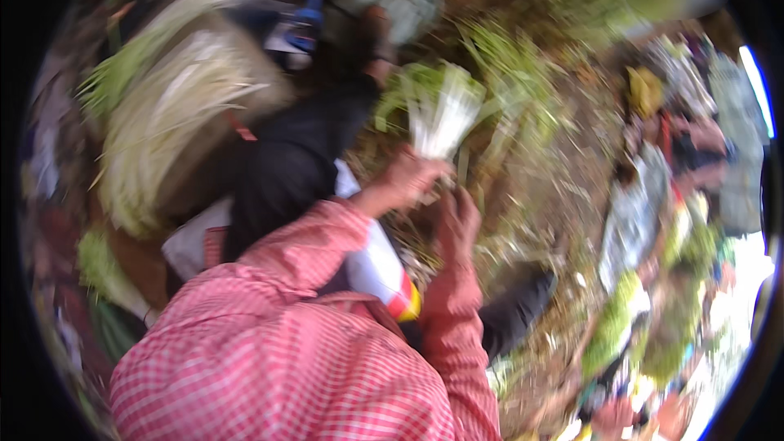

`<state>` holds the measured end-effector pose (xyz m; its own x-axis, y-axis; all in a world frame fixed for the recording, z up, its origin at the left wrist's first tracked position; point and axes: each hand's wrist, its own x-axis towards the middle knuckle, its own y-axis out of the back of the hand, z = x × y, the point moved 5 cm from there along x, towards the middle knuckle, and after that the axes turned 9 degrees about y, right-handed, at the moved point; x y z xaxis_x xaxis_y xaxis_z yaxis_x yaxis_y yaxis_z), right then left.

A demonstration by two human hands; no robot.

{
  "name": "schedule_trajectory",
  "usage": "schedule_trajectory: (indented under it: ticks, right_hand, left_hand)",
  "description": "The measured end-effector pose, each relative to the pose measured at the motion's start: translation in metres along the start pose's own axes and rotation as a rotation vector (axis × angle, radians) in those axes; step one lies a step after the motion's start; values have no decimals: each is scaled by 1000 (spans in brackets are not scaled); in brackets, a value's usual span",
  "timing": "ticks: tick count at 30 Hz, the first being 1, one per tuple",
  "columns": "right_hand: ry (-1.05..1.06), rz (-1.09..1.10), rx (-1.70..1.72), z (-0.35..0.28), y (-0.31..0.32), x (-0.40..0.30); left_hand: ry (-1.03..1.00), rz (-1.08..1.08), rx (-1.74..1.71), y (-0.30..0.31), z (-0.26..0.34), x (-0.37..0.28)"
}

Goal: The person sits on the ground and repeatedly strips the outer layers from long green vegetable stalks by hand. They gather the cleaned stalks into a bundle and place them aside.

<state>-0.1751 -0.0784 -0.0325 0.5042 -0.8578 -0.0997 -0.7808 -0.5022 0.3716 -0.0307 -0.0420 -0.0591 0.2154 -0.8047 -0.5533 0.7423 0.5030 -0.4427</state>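
Note:
My left hand (pixel 411 176) is closed around a small bunch of white stalks with green leaves (pixel 442 113), perhaps spring onions or a similar vegetable. The white parts fan out above my fist, pointing away from me. Just below and to the right, my right hand (pixel 458 220) has its fingers raised close to the left fist. Blur hides whether those fingers grip the bunch's lower end. Beyond the bunch, loose green leafy stalks (pixel 520 79) lie on the ground. Pink checked sleeves cover both arms.
A large heap of long pale stalks (pixel 162 122) lies to the left, beside a dark-trousered leg (pixel 275 180). A plastic bottle (pixel 303 24) and a pale sack (pixel 392 0) are at the top. Straw-strewn soil (pixel 551 196) spreads rightward, toward blurred people and green bundles (pixel 612 324).

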Motion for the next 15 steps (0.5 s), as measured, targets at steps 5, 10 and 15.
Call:
schedule_trajectory:
  ticks: [5, 10, 15]
  right_hand:
    - [24, 58, -269, 29, 48, -41]
    - [-226, 602, -68, 165, 259, -114]
    - [56, 184, -1169, 13, 198, -63]
  left_hand:
    - [-236, 59, -212, -3, 44, -8]
    - [-98, -15, -413, 26, 59, -12]
    - [-61, 106, -291, -3, 44, -23]
